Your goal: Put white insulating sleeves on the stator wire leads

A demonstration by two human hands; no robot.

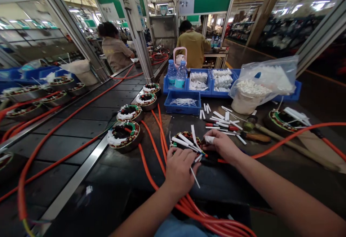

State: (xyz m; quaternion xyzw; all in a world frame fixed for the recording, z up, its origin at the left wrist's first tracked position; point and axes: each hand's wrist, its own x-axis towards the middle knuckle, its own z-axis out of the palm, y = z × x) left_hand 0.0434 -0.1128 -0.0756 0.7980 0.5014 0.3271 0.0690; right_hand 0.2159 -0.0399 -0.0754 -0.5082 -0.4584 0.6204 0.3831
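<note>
A round wound motor stator with white sleeves sticking out lies on the dark bench in front of me. My left hand rests on its near edge, fingers curled around the wires, with a thin white sleeve poking out below. My right hand is closed at the stator's right side, pinching a short white sleeve at the fingertips.
Several finished stators line the conveyor edge to the left. Orange hoses cross the bench. Loose white sleeves and tools lie ahead; blue bins, water bottles and a plastic bag of sleeves stand behind. Two people work farther back.
</note>
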